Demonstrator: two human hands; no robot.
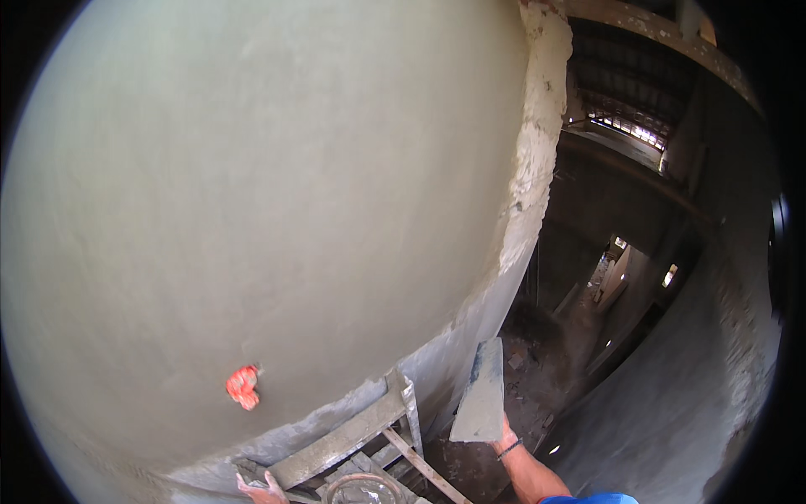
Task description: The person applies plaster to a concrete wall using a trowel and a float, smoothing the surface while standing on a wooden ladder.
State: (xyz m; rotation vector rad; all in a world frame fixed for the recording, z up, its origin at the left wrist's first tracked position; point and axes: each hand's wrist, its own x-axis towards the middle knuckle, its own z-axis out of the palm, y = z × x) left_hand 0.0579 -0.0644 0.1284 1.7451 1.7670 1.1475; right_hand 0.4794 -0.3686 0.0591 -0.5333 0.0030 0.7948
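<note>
Right hand (507,440) grips, forearm (536,477) outstretched; left hand (265,490) sits lower.

A: ok what colour would you call that big wall (294,210)? I'm getting plain grey with a faint greenish tint, kinda softly mottled.

B: Yep, same. The scrap (243,387) on it is bright orange-red, easily the loudest thing there. And the wall's rough edge (537,168) is way paler, off-white with grey-brown blotches.

A: and the flat tool (480,403)?

B: Grey too, with a darker blue-grey patch along one side. Wristband (510,449) is dark, sleeve (592,499) is a solid bright blue.

A: wood bits?

B: Plank (340,441) is dusty grey-brown, overhead beam (646,21) brown with pale speckles. Round rim (363,476) looks reddish-brown.
</note>
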